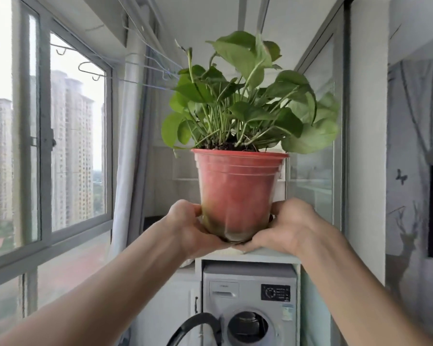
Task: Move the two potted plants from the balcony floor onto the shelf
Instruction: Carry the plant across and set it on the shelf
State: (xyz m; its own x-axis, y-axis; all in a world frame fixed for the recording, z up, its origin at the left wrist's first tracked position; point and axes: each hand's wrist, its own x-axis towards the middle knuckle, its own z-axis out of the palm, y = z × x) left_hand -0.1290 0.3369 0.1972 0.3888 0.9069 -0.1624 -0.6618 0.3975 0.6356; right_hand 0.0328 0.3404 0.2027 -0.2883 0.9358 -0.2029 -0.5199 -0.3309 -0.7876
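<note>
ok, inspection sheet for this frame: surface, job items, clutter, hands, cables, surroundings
Surface: white shelf top above the washing machine, bare where visible.
Job's things: red pot with a leafy plant, upright, held at the shelf's front edge; contact unclear. Second pot not seen.
Clutter: nothing seen.
Grippers: left hand and right hand cup the pot's base.
Cables: black hose beside the washer.
Surroundings: window left, hangers overhead.

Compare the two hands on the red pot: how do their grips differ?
The left hand cups the red pot from the left and underneath, thumb against its side. The right hand grips from the right, fingers curled near the base, and it sits over the white shelf, unlike the left. Both hold the pot low, upright.
</note>
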